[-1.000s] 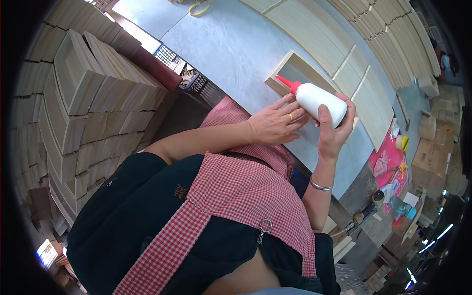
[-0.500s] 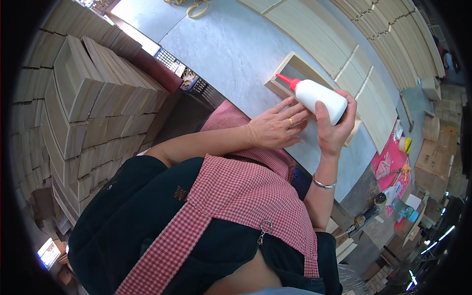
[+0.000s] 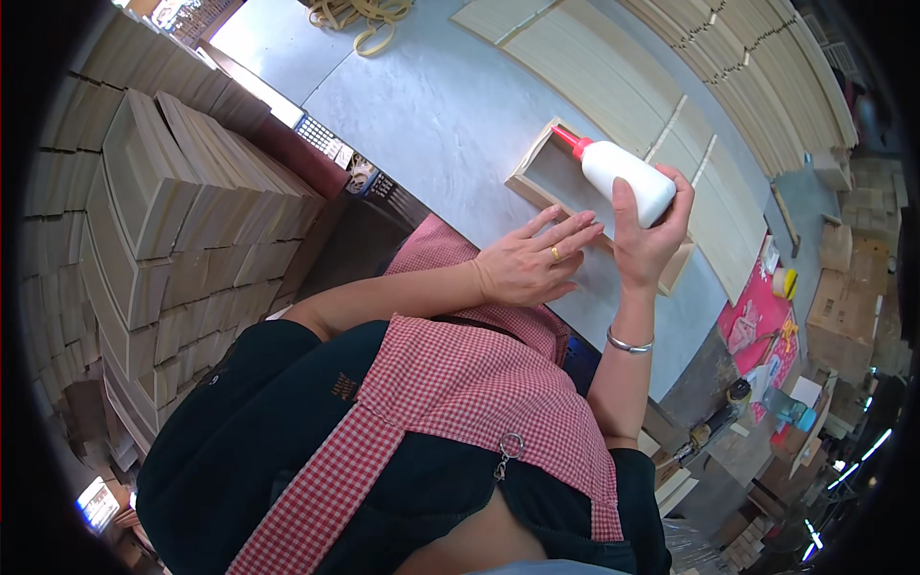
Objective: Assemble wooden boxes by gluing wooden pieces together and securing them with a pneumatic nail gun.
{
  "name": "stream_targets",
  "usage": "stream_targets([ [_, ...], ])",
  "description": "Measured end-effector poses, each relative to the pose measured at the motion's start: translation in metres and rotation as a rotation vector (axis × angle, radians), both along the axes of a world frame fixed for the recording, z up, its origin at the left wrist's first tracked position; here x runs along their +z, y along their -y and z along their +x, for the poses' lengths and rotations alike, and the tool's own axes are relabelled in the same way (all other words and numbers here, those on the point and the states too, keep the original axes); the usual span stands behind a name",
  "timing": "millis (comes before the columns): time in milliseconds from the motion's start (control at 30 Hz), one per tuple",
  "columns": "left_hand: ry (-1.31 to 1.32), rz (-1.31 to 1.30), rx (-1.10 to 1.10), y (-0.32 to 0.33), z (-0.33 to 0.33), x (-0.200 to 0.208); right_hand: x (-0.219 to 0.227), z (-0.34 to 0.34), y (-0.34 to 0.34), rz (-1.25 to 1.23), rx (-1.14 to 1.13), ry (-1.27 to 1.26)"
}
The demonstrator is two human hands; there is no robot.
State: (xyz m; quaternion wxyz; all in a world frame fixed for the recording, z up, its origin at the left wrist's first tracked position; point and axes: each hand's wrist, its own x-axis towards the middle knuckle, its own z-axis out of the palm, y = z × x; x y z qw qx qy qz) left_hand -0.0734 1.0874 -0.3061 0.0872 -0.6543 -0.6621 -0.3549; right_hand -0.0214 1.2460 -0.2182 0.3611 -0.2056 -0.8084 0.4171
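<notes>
My right hand point(image 3: 650, 241) is shut on a white glue bottle point(image 3: 628, 176) with a red nozzle, tilted so the tip points at the far left end of a shallow wooden box frame point(image 3: 539, 169). The frame lies on the grey table point(image 3: 431, 105). Just left of the bottle, my left hand point(image 3: 529, 266) rests on the frame's near edge with fingers spread, a ring on one finger. It holds nothing. There is a bracelet on my right wrist. I wear a red checked apron over dark clothes.
Tall stacks of wooden frames point(image 3: 163, 201) stand to the left. Light wooden slats point(image 3: 623, 67) lie in rows across the far table. Rubber bands point(image 3: 369, 14) lie at the top edge. A pink mat point(image 3: 752, 321), small items and cardboard boxes point(image 3: 843, 307) are at the right.
My left hand has come off the bottle and now lies spread on the frame's edge. The bottle has shifted slightly up, its nozzle at the frame's far end.
</notes>
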Motion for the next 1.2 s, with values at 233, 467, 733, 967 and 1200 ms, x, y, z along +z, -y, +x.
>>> stream_targets([
  [233,0.004,0.010,0.000,0.000,0.001,-0.001,0.001,-0.003,-0.006,0.061,-0.031,-0.002],
  [467,-0.016,-0.023,0.009,0.001,0.001,0.001,0.008,0.016,-0.010,0.059,-0.097,0.042],
  [733,-0.021,-0.022,0.005,0.000,0.001,0.003,0.009,0.051,-0.022,0.076,-0.202,0.052],
  [967,-0.051,-0.071,0.040,0.002,0.002,0.010,0.013,0.085,-0.034,0.110,-0.312,0.083],
  [1200,-0.035,-0.112,0.056,0.003,0.004,0.011,0.014,0.119,-0.047,0.127,-0.431,0.099],
])
